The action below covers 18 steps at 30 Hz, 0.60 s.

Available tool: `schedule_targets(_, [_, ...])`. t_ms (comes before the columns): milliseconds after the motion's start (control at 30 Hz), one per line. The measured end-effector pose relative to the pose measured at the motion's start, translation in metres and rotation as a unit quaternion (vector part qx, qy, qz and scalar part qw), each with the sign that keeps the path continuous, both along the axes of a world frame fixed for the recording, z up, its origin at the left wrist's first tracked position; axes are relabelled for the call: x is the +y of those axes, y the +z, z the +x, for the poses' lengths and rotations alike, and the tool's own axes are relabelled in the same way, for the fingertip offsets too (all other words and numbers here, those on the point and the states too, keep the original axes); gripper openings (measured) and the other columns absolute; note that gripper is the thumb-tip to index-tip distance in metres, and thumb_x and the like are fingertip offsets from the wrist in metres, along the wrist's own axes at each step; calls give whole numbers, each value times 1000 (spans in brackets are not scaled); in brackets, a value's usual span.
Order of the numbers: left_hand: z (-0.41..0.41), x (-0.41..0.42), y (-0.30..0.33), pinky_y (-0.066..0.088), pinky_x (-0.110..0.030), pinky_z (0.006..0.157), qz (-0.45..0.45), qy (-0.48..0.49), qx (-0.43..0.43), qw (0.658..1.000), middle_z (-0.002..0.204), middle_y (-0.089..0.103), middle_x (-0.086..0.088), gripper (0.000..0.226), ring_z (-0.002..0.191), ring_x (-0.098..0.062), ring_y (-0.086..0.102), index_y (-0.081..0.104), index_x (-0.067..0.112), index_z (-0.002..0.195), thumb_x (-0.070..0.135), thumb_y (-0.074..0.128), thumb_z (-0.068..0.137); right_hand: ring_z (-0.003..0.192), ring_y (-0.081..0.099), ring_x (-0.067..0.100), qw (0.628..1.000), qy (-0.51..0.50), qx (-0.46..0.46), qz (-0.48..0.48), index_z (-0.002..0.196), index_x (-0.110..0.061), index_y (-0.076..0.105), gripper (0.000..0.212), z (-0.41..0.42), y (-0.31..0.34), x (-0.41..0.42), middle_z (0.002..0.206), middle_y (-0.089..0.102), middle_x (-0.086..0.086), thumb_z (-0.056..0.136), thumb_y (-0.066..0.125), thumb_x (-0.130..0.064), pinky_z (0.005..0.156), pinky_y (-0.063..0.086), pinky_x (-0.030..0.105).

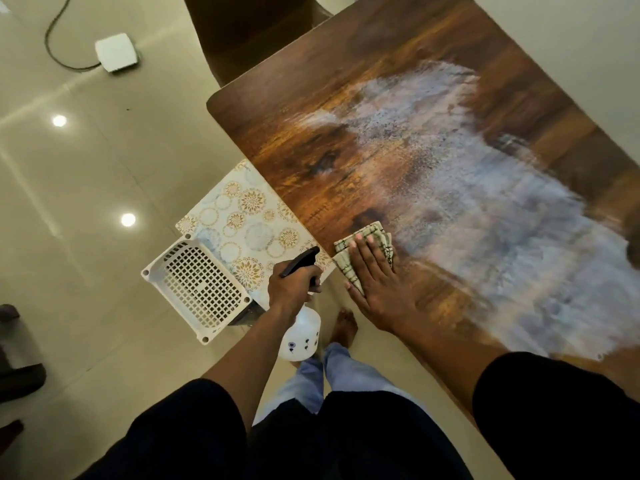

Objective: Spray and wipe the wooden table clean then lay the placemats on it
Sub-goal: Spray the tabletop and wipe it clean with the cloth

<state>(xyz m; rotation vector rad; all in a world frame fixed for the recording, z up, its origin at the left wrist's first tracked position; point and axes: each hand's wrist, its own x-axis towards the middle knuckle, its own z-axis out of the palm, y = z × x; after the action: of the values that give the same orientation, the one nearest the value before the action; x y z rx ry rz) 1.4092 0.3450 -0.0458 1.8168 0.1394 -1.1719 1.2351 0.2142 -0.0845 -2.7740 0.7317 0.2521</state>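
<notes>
- Cloth [360, 244] soft and limp, lying at near table [311, 140] edge, pressed flat under right hand [377, 289], fingers straight.
- Best driven by palm pressure, not pinched.
- Wet spray film [485, 202] likely slick.
- Spray bottle [301, 334] gripped at trigger neck by left hand [291, 289].
- Placemats [242, 223] thin, probably flexible, beside basket [197, 289], below table edge.

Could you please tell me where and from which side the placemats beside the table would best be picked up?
The placemats lie flat on a low stand, partly under the table edge and the white basket. Probably best to pinch the free far-left edge from the open floor side and slide them out.
</notes>
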Motion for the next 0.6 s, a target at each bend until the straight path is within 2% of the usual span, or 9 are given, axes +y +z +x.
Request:
schedule_targets(200, [-7, 18, 0, 48, -30, 53, -20, -32, -19, 999, 72, 72, -13, 13, 71, -28, 75, 77, 2, 87, 15, 76, 89, 162, -7, 23, 1000, -26, 1, -10, 168, -14, -1, 79, 52, -1, 15, 176, -8, 6, 107, 20, -61, 126, 15, 60])
schedule_targets(333, [-9, 28, 0, 47, -28, 51, -25, -39, -38, 998, 72, 72, -16, 12, 70, -29, 74, 78, 2, 83, 12, 75, 88, 161, -11, 22, 999, -48, -8, -20, 167, -15, -6, 79, 93, -5, 17, 175, -13, 5, 108, 18, -61, 128, 5, 58])
schedule_targets(467, [-15, 32, -2, 45, -27, 50, -20, -65, -43, 997, 70, 72, -15, 12, 70, -30, 74, 76, 3, 79, 13, 76, 86, 162, -10, 21, 999, -42, -13, -25, 167, -14, -4, 79, 82, -6, 21, 175, -10, 5, 108, 18, -61, 128, 8, 56])
schedule_targets(600, [-31, 29, -5, 46, -30, 56, -19, -105, -25, 994, 74, 73, -12, 14, 75, -28, 75, 76, 4, 83, 16, 75, 90, 162, -5, 22, 998, -52, -25, -41, 168, -14, 1, 77, 18, -8, 36, 176, -5, 5, 109, 26, -58, 128, 7, 55])
